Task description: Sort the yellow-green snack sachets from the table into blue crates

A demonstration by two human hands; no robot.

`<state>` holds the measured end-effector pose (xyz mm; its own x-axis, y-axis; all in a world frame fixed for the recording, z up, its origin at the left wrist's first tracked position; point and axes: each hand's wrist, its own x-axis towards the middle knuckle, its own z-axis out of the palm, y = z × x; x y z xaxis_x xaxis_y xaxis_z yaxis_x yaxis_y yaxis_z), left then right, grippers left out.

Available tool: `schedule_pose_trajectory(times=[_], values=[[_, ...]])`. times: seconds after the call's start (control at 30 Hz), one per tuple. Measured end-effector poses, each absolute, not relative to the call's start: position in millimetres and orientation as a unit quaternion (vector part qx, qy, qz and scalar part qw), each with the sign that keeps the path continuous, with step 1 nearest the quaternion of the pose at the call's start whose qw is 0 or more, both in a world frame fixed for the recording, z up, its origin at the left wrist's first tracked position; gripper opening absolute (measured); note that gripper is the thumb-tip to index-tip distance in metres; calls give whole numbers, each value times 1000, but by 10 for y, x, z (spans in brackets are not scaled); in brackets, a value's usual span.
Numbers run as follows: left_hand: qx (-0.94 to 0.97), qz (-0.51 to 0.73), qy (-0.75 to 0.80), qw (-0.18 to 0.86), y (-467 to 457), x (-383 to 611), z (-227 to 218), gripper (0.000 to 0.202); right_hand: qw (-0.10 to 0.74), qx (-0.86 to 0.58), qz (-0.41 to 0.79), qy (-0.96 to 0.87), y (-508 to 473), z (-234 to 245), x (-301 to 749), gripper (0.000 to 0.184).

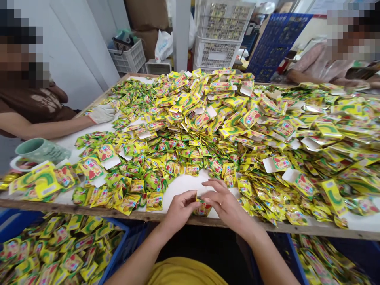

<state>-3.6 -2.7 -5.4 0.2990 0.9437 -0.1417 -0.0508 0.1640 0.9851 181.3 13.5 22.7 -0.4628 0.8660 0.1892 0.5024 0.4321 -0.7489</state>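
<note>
Near the table's front edge, a small yellow-and-green box (202,208) with a red fruit picture is held between both hands. My left hand (183,206) pinches its left side with thumb and fingers. At its right side, my right hand (223,201) has thumb and forefinger closed on the box, with the other fingers raised. The box's top is partly hidden behind the fingers. Small shiny sachets (154,201) lie to the left of my hands, and a thick heap of yellow sachets (264,194) lies to the right.
A large pile of printed boxes (204,99) covers the table's middle. A green mug (41,150) stands at left. Blue crates (118,241) of packed boxes sit below the edge. One person's gloved hand (102,114) rests at left; another person (314,63) sits at far right.
</note>
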Motion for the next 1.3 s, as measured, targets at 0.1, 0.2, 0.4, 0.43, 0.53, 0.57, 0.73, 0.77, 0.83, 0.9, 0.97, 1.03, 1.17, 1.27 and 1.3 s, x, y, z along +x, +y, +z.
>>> schedule_pose_trajectory(times=[0.1,0.2,0.4,0.43,0.53,0.57,0.73,0.77,0.83,0.9,0.97,1.03,1.17,1.27,1.3], values=[[474,401,456,637,-50,-5,-3,32,424,-521,375,-639,-34,109,1800,17],[409,385,458,689,-40,30,61,27,466,-539,513,-479,-142,-8,1730,27],[351,408,473,698,18,51,38,22,439,-513,567,-473,-37,-26,1690,24],[360,426,482,675,23,50,12,24,449,-514,552,-479,-12,-18,1703,22],[424,456,508,596,20,54,-55,21,458,-517,532,-490,26,-12,1735,19],[442,458,510,578,17,61,-67,20,458,-521,530,-488,29,-16,1741,18],[498,450,512,536,35,106,-62,22,450,-545,508,-492,34,-57,1734,18],[518,449,507,522,48,108,-62,20,455,-544,499,-498,37,-66,1727,17],[569,455,477,490,75,92,-74,15,467,-536,482,-513,34,-80,1715,15],[620,467,431,460,91,51,-98,12,476,-524,465,-532,11,-85,1722,12],[658,476,390,434,85,0,-126,14,469,-510,458,-556,-29,-79,1766,12],[692,472,359,412,56,-40,-145,18,441,-489,480,-580,-54,-66,1849,15],[767,400,312,394,-33,-53,-154,28,403,-473,517,-589,125,-92,1966,18],[819,324,287,377,-89,-40,-174,38,414,-462,508,-598,528,-192,1816,17],[830,310,283,369,-103,-40,-189,40,401,-447,506,-619,690,-230,1714,19]])
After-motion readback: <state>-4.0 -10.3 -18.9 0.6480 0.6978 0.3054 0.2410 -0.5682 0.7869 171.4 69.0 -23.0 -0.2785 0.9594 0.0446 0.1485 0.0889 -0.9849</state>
